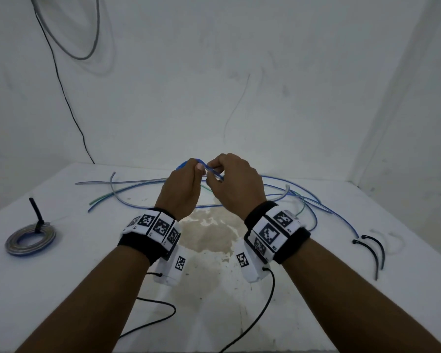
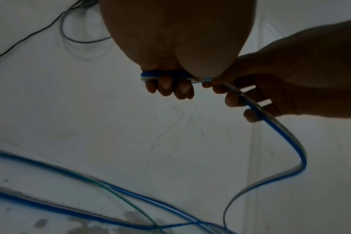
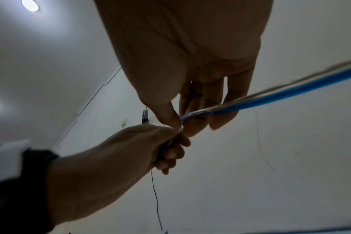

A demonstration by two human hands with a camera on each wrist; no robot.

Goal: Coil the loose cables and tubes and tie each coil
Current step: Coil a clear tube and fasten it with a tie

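Observation:
Both hands are raised above the middle of the white table [image 1: 87, 263], close together. My left hand [image 1: 186, 182] grips a small coil of blue-and-clear tube [image 2: 166, 75], its fingers curled round the loops. My right hand [image 1: 229, 184] pinches the same tube [image 3: 260, 98] just beside the coil, thumb against forefinger. From there the tube [image 2: 287, 139] hangs down in a loop to the table. Several loose blue, clear and green tubes [image 1: 285, 189] lie spread behind and to the right of my hands.
A finished coil [image 1: 31, 239] tied with a black strap lies at the table's left. Two black ties [image 1: 374, 253] lie at the right, with a faint clear one beside them. A brown stain [image 1: 211, 233] marks the middle. Black and grey cables [image 1: 61, 80] hang on the wall.

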